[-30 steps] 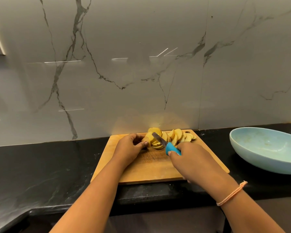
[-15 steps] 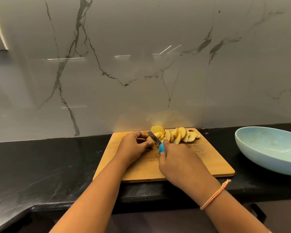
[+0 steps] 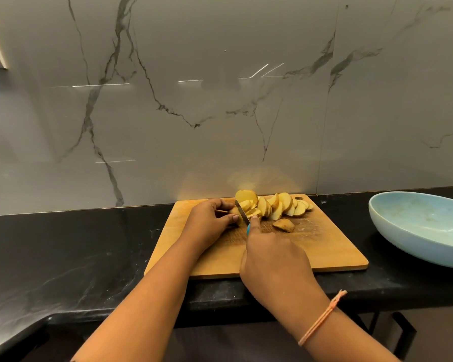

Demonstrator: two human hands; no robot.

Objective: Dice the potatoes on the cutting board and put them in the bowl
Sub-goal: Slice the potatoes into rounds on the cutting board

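your right hand [image 3: 275, 259] is wrapped round the blue-handled knife [image 3: 243, 218], forefinger stretched toward the blade. the blade is set into the potato end [image 3: 233, 210], which your left hand [image 3: 207, 223] pinches against the cutting board [image 3: 324, 252]. just past the blade lies a fanned heap of potato slices [image 3: 277, 206], with one chunk [image 3: 283, 225] apart on the near side — rounds, not dice. the bowl [image 3: 408, 236] sits well to the right and looks empty — so slicing seems nearly done, while dicing and transfer remain.

Black counter [image 3: 76, 257]: cutting board [image 3: 324, 252], bowl [image 3: 416, 241].
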